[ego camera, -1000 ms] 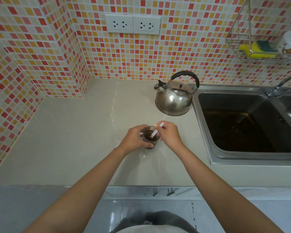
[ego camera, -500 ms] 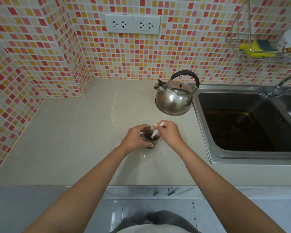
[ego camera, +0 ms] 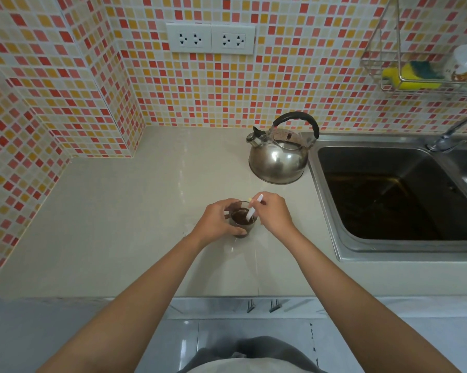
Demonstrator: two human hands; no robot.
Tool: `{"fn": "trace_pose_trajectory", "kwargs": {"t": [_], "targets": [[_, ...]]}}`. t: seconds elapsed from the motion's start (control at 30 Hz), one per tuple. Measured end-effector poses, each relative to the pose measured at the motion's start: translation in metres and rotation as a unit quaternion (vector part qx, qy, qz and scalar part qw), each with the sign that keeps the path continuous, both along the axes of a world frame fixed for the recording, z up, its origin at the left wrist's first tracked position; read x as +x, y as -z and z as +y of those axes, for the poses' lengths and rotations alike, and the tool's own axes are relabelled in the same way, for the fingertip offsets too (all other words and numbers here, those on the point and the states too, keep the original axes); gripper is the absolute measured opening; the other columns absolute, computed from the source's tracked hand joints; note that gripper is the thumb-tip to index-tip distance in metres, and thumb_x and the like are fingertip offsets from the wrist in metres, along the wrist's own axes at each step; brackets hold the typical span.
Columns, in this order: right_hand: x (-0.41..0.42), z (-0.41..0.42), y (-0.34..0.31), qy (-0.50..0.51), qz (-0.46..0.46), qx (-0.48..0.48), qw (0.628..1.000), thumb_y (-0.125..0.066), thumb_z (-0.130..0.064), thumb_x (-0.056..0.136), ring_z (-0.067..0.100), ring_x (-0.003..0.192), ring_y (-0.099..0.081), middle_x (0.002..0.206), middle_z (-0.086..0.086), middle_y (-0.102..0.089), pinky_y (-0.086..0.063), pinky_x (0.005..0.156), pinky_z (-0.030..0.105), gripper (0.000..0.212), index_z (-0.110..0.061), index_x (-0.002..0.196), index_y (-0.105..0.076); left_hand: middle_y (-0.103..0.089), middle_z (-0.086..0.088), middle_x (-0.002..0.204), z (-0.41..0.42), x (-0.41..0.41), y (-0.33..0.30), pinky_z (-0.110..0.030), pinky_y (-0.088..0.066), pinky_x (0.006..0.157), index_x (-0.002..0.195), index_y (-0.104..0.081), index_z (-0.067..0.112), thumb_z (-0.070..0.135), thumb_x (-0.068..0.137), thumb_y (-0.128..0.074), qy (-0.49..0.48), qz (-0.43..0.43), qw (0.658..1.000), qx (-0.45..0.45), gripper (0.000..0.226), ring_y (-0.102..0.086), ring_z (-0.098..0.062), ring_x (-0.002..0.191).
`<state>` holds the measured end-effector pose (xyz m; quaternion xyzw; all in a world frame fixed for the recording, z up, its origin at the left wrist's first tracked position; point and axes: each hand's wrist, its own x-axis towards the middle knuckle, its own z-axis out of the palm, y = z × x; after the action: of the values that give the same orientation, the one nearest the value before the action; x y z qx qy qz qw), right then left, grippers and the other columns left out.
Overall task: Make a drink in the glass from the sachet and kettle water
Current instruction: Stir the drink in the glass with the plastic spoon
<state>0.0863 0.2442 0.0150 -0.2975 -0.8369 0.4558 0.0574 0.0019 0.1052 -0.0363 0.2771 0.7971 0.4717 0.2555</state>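
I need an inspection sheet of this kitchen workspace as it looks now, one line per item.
Surface: pale countertop, glossy.
Job's things: glass holds dark brown drink; white stick dips into it; steel kettle stands behind, apart, beside the sink.
Clutter: nothing seen on the counter.
Grippers: left hand grips the glass; right hand pinches the stick.
Cables: nothing seen; two wall sockets unused.
Surroundings: mosaic tiles, tap, wire rack with a yellow sponge.
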Motion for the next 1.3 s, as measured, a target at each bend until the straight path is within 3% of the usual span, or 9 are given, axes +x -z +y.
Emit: {"fn": "trace_pose_trajectory", "kwargs": {"t": [0.07, 0.2, 0.33, 0.47, 0.6, 0.77, 0.93, 1.13, 1.3], "targets": [[0.0, -0.0042, -0.0025, -0.023, 0.015, -0.028, 0.999, -0.057, -0.02, 0.091, 0.014, 0.05, -0.053, 0.06, -0.001, -0.059, -0.045, 0.057, 0.027, 0.019, -0.013, 0.075, -0.067, -0.068, 0.012, 0.108, 0.0002, 0.0004, -0.0006, -0.029, -0.051, 0.099, 0.114, -0.065, 0.027, 0.018, 0.049, -0.093, 0.001, 0.003, 1.0, 0.001, 0.071, -0.064, -0.009, 0.106], [0.0006, -0.0016, 0.0018, -0.004, 0.004, 0.057, 0.998, -0.054, -0.023, 0.091, 0.02, 0.064, -0.057, 0.062, -0.005, -0.058, -0.044, 0.06, 0.03, 0.02, -0.014, 0.078, -0.067, -0.067, 0.006, 0.115, 0.0002, 0.0001, -0.0002, -0.031, -0.05, 0.1, 0.12, -0.063, 0.021, 0.018, 0.05, -0.093, -0.001, -0.001, 1.0, -0.002, 0.077, -0.063, -0.012, 0.11], [-0.0009, -0.0037, 0.0012, -0.03, 0.006, 0.012, 0.999, -0.056, -0.023, 0.091, 0.024, 0.064, -0.058, 0.065, 0.001, -0.06, -0.051, 0.066, 0.038, 0.021, -0.014, 0.077, -0.068, -0.068, 0.01, 0.11, -0.0002, -0.0006, -0.0006, -0.029, -0.05, 0.1, 0.116, -0.065, 0.023, 0.018, 0.05, -0.093, 0.004, 0.005, 1.0, -0.002, 0.071, -0.064, -0.007, 0.106], [0.0001, -0.0015, 0.0048, -0.005, 0.004, 0.066, 0.998, -0.054, -0.025, 0.092, 0.022, 0.065, -0.058, 0.065, -0.002, -0.06, -0.046, 0.062, 0.032, 0.022, -0.016, 0.077, -0.067, -0.068, 0.005, 0.115, 0.0002, -0.0005, -0.0003, -0.03, -0.05, 0.101, 0.12, -0.063, 0.021, 0.019, 0.05, -0.093, 0.001, 0.005, 1.0, -0.006, 0.077, -0.063, -0.011, 0.109], [-0.0017, 0.0005, 0.0022, -0.03, 0.008, 0.001, 1.0, -0.055, -0.024, 0.091, 0.015, 0.053, -0.052, 0.06, -0.003, -0.059, -0.05, 0.065, 0.035, 0.023, -0.019, 0.072, -0.067, -0.068, 0.007, 0.113, 0.0, -0.0008, -0.0004, -0.032, -0.05, 0.101, 0.118, -0.064, 0.021, 0.017, 0.051, -0.093, 0.005, 0.005, 1.0, -0.003, 0.073, -0.063, -0.01, 0.109], [0.0018, 0.004, 0.0038, 0.002, 0.003, 0.04, 0.999, -0.053, -0.021, 0.092, 0.023, 0.069, -0.06, 0.071, 0.004, -0.064, -0.046, 0.061, 0.031, 0.022, -0.013, 0.081, -0.069, -0.067, 0.004, 0.118, 0.0004, -0.0008, 0.0005, -0.034, -0.05, 0.102, 0.123, -0.063, 0.019, 0.019, 0.051, -0.093, 0.002, 0.001, 1.0, -0.005, 0.079, -0.062, -0.013, 0.112], [-0.0009, 0.0003, -0.0005, 0.029, 0.046, -0.042, 0.998, -0.055, -0.019, 0.092, 0.013, 0.049, -0.052, 0.059, 0.0, -0.06, -0.044, 0.05, 0.02, 0.022, -0.011, 0.076, -0.068, -0.068, 0.009, 0.113, 0.0002, -0.0017, 0.0009, -0.03, -0.05, 0.1, 0.119, -0.064, 0.022, 0.019, 0.05, -0.092, 0.01, 0.002, 1.0, 0.0, 0.075, -0.063, -0.008, 0.108], [0.004, 0.002, -0.0028, -0.012, 0.043, 0.057, 0.997, -0.054, -0.025, 0.092, 0.026, 0.072, -0.063, 0.069, 0.004, -0.067, -0.051, 0.067, 0.037, 0.024, -0.01, 0.079, -0.068, -0.067, 0.009, 0.112, 0.0002, -0.0022, 0.002, -0.021, -0.049, 0.095, 0.121, -0.063, 0.024, 0.02, 0.049, -0.093, 0.007, 0.0, 1.0, -0.002, 0.078, -0.063, -0.006, 0.107], [0.0017, -0.0016, -0.0029, -0.021, 0.015, -0.001, 1.0, -0.057, -0.022, 0.091, 0.019, 0.055, -0.053, 0.062, 0.003, -0.061, -0.053, 0.068, 0.041, 0.026, -0.024, 0.065, -0.062, -0.065, 0.023, 0.105, 0.0, -0.0019, 0.0024, -0.008, -0.045, 0.086, 0.117, -0.064, 0.027, 0.019, 0.05, -0.093, 0.012, 0.001, 1.0, -0.003, 0.074, -0.061, 0.012, 0.1]]}}
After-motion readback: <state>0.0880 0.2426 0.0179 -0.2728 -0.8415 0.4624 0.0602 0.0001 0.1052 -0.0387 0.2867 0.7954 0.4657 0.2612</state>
